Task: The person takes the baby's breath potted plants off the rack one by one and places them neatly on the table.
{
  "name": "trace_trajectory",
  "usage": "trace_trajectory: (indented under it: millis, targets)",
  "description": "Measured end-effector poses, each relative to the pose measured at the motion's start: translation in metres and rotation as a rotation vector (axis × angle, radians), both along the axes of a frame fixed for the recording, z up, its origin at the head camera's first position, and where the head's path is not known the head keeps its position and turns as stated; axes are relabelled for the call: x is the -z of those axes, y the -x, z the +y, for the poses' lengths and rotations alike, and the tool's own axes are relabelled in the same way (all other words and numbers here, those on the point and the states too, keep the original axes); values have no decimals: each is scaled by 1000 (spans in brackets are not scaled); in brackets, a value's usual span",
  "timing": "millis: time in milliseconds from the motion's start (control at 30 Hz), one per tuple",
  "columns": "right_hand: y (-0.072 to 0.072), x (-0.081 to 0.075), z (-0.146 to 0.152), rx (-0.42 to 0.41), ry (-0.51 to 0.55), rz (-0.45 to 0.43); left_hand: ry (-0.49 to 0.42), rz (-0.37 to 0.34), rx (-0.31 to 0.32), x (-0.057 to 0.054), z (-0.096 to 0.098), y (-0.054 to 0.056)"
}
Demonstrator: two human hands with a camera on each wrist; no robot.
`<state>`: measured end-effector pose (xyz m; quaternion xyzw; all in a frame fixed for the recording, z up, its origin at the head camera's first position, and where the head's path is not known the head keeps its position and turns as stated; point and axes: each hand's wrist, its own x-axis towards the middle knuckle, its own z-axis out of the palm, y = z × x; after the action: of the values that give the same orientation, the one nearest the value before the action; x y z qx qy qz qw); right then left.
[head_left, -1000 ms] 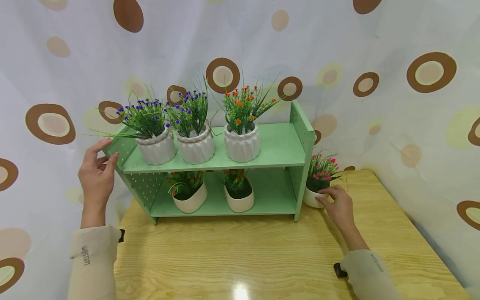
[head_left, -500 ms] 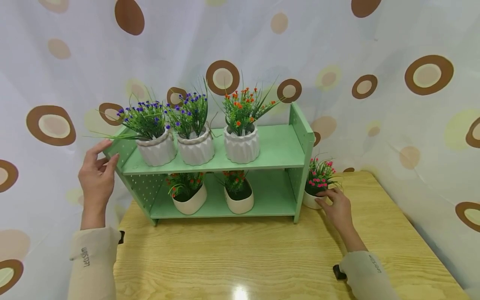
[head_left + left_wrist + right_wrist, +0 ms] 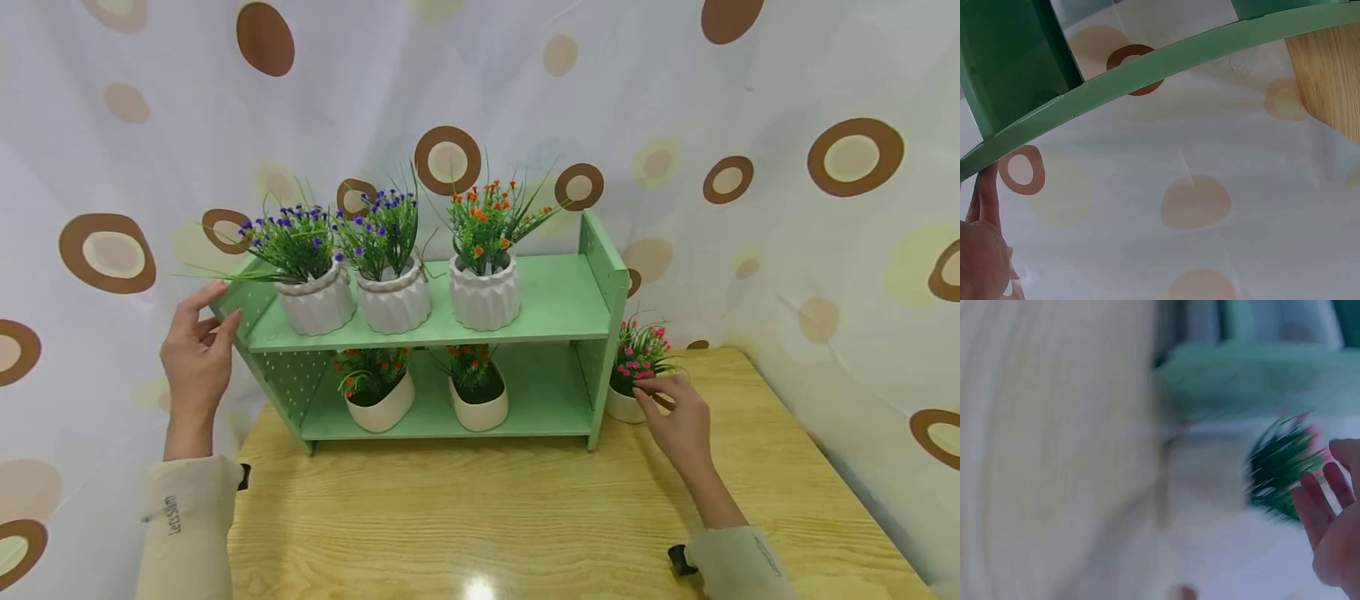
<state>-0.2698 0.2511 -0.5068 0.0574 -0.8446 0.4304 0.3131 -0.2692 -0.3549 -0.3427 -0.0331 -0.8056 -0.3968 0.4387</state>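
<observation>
At the left end of a green two-tier shelf (image 3: 427, 337), my left hand (image 3: 197, 358) grips the side panel between thumb and fingers. In the left wrist view, fingers (image 3: 988, 194) touch the panel's edge. My right hand (image 3: 681, 421) is beside a white pot (image 3: 624, 407) with pink flowers (image 3: 641, 357), which stands on the table against the shelf's right side. In the right wrist view, its fingers (image 3: 1316, 509) are relaxed and apart from the blurred pot (image 3: 1207, 478), close to the leaves; nothing is held.
On the upper tier stand two white pots of purple flowers (image 3: 315, 304) (image 3: 393, 300) and one of orange flowers (image 3: 485, 296). Two cream pots (image 3: 381, 404) (image 3: 480, 407) with red flowers sit below. The wooden table (image 3: 450, 517) extends in front; a patterned curtain (image 3: 510, 92) hangs behind.
My right hand has let go of the white pot's rim and drawn slightly away. Just before, the pot shifted a little left, towards the shelf. The left hand keeps its place.
</observation>
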Motion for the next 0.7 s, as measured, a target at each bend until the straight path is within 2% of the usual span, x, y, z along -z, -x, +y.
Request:
trace_trajectory:
  millis: [100,233,300,400,533,700]
  targets:
    - [-15,-25,-12,-17,126,37,-1,2,5,0,0,0]
    - [-35,-67,-35,-54,196,134,0,5,7,0,0,0]
    - [-43,-88,-49,-116,222,193,1,5,4,0,0,0]
    - [-49,-116,-69,-263,257,268,-3,10,4,0,0,0]
    - [-43,-142,-96,-420,221,270,-6,17,11,0,0,1]
    - [-21,-169,-126,-469,120,152,-10,1,1,0,1,0]
